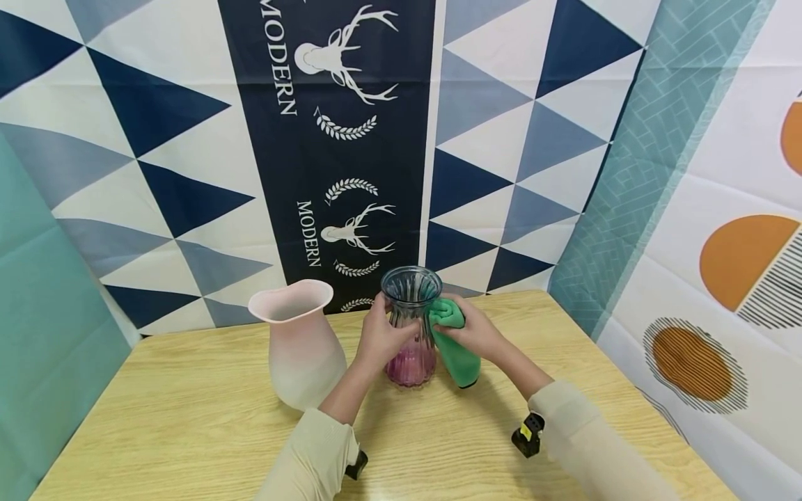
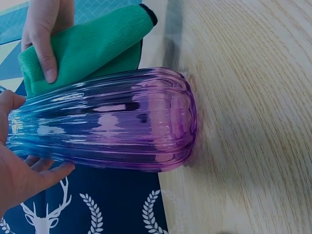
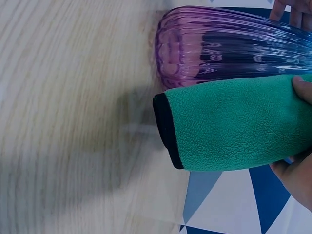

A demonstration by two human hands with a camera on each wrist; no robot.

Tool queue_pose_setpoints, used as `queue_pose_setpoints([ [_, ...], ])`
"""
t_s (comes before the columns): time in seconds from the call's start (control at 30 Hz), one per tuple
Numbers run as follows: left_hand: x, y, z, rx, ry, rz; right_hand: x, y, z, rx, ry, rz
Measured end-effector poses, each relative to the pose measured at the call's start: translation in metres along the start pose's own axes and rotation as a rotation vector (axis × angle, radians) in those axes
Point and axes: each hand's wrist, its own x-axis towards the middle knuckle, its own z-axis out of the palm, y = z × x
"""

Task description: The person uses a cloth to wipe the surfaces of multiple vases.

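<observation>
A ribbed glass vase (image 1: pixel 411 362), blue at the top and pink-purple toward the base, stands upright on the table. My left hand (image 1: pixel 383 335) grips its upper part from the left, thumb in front; the left wrist view shows the fingers curved around the blue neck of the vase (image 2: pixel 112 122). On the other side my right hand (image 1: pixel 475 330) holds a folded green cloth (image 1: pixel 460 355) with a dark edge, against the vase's right side. In the right wrist view the cloth (image 3: pixel 239 126) lies alongside the glass, the thumb pressing on it.
A pale pink and white vase (image 1: pixel 303 355) with a wavy rim stands on the wooden table (image 1: pixel 188 417), left of my left forearm. Behind the table hangs a patterned wall covering (image 1: pixel 351 153). Another printed sheet (image 1: pixel 708 292) borders the right side.
</observation>
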Motion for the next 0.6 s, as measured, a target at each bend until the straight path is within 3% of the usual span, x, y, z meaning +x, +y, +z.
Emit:
queue_pose_setpoints([
  [0.6, 0.002, -0.003, 0.0, -0.006, -0.008, 0.005, -0.011, 0.018, 0.012, -0.101, -0.093, -0.033],
])
